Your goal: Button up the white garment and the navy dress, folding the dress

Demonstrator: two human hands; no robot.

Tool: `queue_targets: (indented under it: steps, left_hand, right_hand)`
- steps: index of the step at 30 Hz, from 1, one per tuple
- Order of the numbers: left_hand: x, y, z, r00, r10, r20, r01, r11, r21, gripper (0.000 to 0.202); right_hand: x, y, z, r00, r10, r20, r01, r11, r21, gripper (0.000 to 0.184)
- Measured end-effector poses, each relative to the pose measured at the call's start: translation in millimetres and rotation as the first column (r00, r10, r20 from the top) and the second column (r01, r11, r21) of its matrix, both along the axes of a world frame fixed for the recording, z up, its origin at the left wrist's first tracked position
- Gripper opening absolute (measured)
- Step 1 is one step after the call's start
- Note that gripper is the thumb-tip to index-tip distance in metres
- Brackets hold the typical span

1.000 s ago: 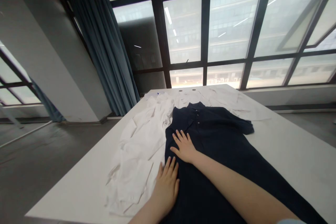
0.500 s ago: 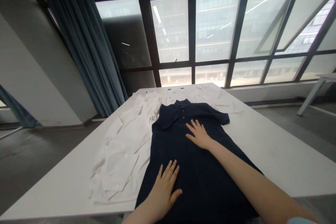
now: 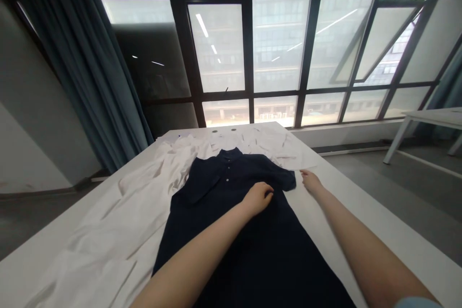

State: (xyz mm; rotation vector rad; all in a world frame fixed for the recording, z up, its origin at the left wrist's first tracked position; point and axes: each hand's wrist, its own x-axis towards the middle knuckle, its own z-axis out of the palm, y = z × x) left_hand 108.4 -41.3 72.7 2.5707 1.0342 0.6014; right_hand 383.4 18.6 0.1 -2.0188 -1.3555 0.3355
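Note:
A dark navy short-sleeved shirt with a stand collar and a few light buttons lies front up on the white table. My left hand rests on its chest near the right armpit, fingers curled and closed on the fabric. Just beyond the cuff of the right-hand sleeve is my right hand, its fingers stretched towards the cuff with a small gap between. Nothing shows in those fingers. The lower part of the shirt runs out of view at the bottom.
Rumpled white garments spread along the left, and more white cloth lies behind the collar. The white table narrows towards tall windows. A blue curtain hangs at left; another white table stands at right.
My left hand has moved up and across from the lower shirt to its chest, its fingers now curled. My right hand has gone from the chest to beside the sleeve cuff. The view has shifted.

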Motion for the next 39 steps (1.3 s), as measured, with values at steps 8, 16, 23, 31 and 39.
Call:
queue_targets:
  steps: [8, 16, 23, 31, 39]
  left_hand:
    - [88.1, 42.2, -44.3, 0.964, 0.16, -0.211, -0.136, 0.983, 0.125, 0.019]
    - [107.9, 52.6, -50.2, 0.982, 0.156, -0.108, -0.137, 0.976, 0.168, 0.016]
    - [100.6, 54.3, -52.5, 0.991, 0.126, -0.051, -0.123, 0.991, 0.057, 0.017]
    - [41.9, 144.2, -55.6, 0.882, 0.447, -0.151, -0.449, 0.893, 0.017, 0.035]
    - [49.0, 196.0, -48.1, 0.929, 0.351, -0.114, -0.342, 0.935, 0.091, 0.036]
  right_hand:
    - [9.6, 49.8, -10.8, 0.985, 0.171, 0.039, -0.169, 0.985, -0.047, 0.011]
    - [22.6, 75.0, -6.2, 0.987, 0.154, -0.032, -0.156, 0.987, -0.04, 0.014]
    - [21.6, 70.0, -8.9, 0.976, 0.184, -0.113, -0.194, 0.977, -0.087, 0.019]
    - [12.6, 71.7, -2.6, 0.937, 0.01, -0.35, -0.022, 0.999, -0.029, 0.037]
    - [-4.5, 39.0, 2.8, 0.683, 0.098, -0.724, -0.141, 0.99, 0.0, 0.09]
